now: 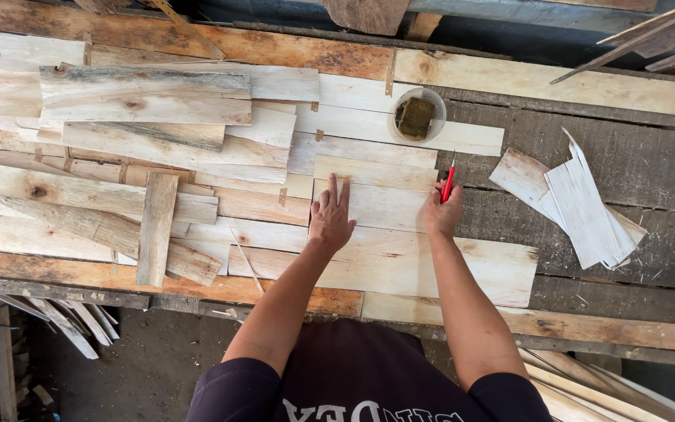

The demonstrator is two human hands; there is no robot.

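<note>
My left hand (331, 215) lies flat, fingers together, on a pale thin wooden board (380, 205) at the middle of the workbench. My right hand (441, 211) grips a red pencil (448, 184) with its tip at the right end of that same board. A second short pale board (374, 170) lies just beyond the first. A wider pale plank (431, 270) sits under my wrists near the front edge.
A heap of rough wooden slats (142, 141) covers the left half of the bench. A small white bowl with a dark block in it (416, 116) stands at the back. Thin white wood pieces (580, 205) lie at the right. Loose strips lean below the bench edge (72, 320).
</note>
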